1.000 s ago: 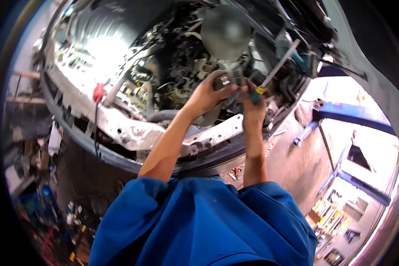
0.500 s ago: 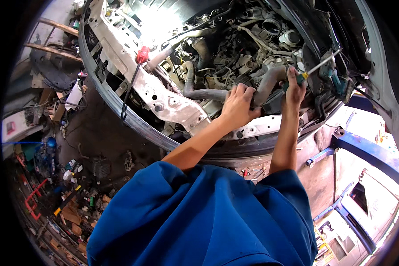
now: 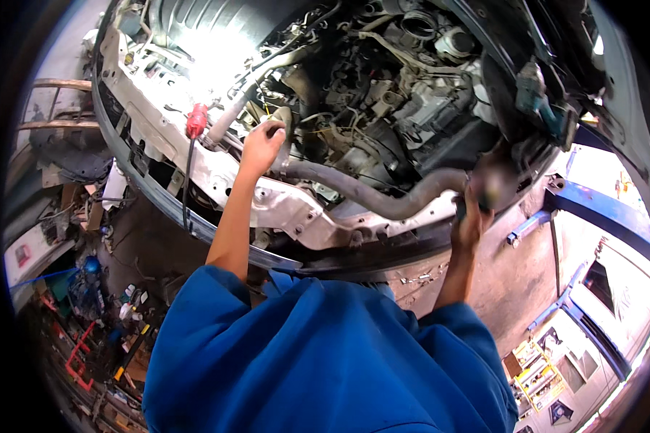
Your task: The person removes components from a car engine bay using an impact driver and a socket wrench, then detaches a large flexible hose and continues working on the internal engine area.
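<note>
A thick grey radiator hose point(image 3: 368, 197) with bends at both ends lies lengthwise across the front of an open engine bay. My left hand point(image 3: 262, 148) is at its left bend, fingers curled in and closed against the hose. At the hose's right end, my right hand point(image 3: 471, 221) is closed around the green and yellow handle of a screwdriver point(image 3: 490, 199). That hand's thumb side touches or nearly touches the hose end. Blur hides the screwdriver's shaft and part of the hand.
The pale front crossmember point(image 3: 289, 215) runs between me and the engine point(image 3: 412, 101). A red-headed work lamp or clamp point(image 3: 196, 121) with a black cable hangs over it at left. A blue lift arm point(image 3: 607, 213) stands at right. Tools and parts clutter the floor point(image 3: 123, 346) at lower left.
My left hand has gone from the hose's middle to its left bend. The hose now lies nearer to me. My right hand has come lower, and the screwdriver's shaft no longer shows clearly.
</note>
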Demonstrator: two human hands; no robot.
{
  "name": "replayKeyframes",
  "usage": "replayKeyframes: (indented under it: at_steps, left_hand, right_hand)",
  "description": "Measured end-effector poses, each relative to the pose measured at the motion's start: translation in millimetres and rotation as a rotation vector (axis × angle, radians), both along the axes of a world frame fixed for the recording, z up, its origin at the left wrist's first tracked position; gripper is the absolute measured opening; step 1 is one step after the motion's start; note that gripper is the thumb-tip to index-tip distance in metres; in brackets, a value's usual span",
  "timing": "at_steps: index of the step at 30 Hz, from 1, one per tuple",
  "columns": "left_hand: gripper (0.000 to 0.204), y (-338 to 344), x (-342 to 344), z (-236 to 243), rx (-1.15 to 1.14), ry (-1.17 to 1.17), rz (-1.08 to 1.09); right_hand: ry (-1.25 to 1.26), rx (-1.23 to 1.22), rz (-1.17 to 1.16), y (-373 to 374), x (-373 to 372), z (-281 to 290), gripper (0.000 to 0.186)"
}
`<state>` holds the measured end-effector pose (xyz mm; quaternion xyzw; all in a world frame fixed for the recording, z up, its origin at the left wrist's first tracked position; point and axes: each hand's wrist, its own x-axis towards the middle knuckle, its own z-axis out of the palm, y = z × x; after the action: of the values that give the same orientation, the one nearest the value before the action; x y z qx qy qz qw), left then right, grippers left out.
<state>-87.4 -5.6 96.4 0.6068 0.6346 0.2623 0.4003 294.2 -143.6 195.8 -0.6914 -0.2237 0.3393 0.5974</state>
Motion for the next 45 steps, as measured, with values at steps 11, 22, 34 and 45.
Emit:
replayKeyframes:
  at_steps: [11,22,34,45]
  left_hand:
    - [0.082,152.5,16.9,-230.9,-0.422,-0.152,0.461]
    - [0.051,144.5,34.7,-255.4,-0.226,-0.889,0.345]
    - [0.046,40.6,63.3,-137.9,-0.337,-1.045,0.449]
    - [0.07,32.2,81.4,-134.0,-0.257,-1.019,0.45]
  right_hand:
    - [0.127,-0.027,-0.076,-58.1,4.9,3.5,0.05]
    - [0.064,-0.083,-0.024,-30.3,18.5,-3.3,0.047]
    - [-0.102,-0.129,0.163,44.8,37.1,-14.8,0.039]
    - [-0.433,-0.27,0.344,121.3,53.4,-53.0,0.037]
